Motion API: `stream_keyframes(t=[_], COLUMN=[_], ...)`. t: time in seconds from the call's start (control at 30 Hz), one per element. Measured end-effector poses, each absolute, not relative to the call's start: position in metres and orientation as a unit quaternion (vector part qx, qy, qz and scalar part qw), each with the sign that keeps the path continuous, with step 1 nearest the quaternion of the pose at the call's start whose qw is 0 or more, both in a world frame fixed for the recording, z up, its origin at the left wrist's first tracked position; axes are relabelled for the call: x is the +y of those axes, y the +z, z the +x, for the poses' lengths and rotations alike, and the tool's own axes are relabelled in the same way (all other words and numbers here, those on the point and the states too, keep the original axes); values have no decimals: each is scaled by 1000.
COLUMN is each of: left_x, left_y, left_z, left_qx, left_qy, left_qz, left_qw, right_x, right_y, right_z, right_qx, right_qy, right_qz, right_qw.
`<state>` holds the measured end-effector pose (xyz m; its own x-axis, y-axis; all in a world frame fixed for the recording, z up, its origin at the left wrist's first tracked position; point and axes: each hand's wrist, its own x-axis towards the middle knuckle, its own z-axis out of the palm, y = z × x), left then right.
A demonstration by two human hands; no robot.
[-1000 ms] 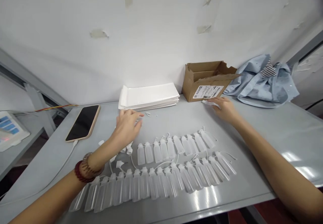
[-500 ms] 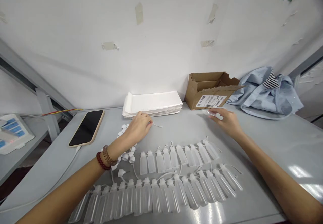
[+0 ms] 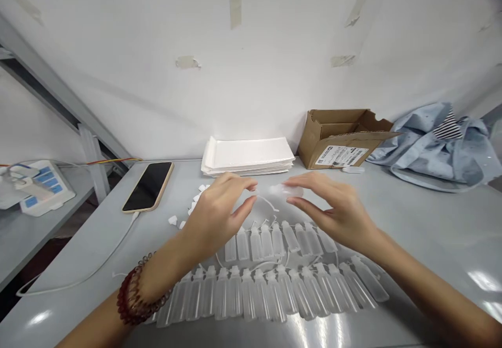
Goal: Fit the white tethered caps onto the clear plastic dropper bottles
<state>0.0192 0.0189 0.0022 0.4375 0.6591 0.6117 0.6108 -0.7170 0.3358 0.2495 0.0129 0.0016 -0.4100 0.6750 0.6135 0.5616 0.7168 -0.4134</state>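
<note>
My left hand [image 3: 225, 206] pinches something small and white, mostly hidden by the fingers, from which a thin white tube [image 3: 269, 202] trails to the right. Facing it, my right hand [image 3: 333, 204] holds a small translucent plastic bottle [image 3: 289, 190] on its side between thumb and fingers, neck toward the left hand. A small gap separates the two. Below the hands lie two rows of similar bottles [image 3: 257, 295], with white caps and thin tubes about their necks. Several loose white caps [image 3: 172, 220] lie around my left hand, which partly covers them.
A stack of white trays or cartons [image 3: 251, 154] stands against the wall. To its right are an open cardboard box [image 3: 341, 149], a small clear piece [image 3: 353, 170] and blue cloth [image 3: 431, 149]. On the left are a charging phone [image 3: 149, 187] and a power strip [image 3: 47, 186].
My right hand has brought the bottle left from near the cardboard box. My left hand has turned toward it with the tube. The view has shifted slightly.
</note>
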Motion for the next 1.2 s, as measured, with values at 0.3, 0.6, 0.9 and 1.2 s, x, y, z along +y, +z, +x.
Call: stream_keyframes(t=[0.3, 0.6, 0.9, 1.2], left_x=[4, -2, 9, 7], left_y=[0, 11, 4, 6], left_z=[21, 22, 15, 21], left_qx=[381, 418, 440, 374], left_qy=[415, 406, 393, 349], left_qz=[806, 753, 545, 453], left_qw=[182, 307, 596, 731], right_x=[4, -3, -6, -10], right_y=[-10, -3, -3, -8], right_z=[238, 238, 237, 236], right_qx=[-826, -809, -791, -804], right_qy=[154, 196, 235, 184], right_qz=[-361, -384, -403, -391], right_qw=[404, 399, 396, 408])
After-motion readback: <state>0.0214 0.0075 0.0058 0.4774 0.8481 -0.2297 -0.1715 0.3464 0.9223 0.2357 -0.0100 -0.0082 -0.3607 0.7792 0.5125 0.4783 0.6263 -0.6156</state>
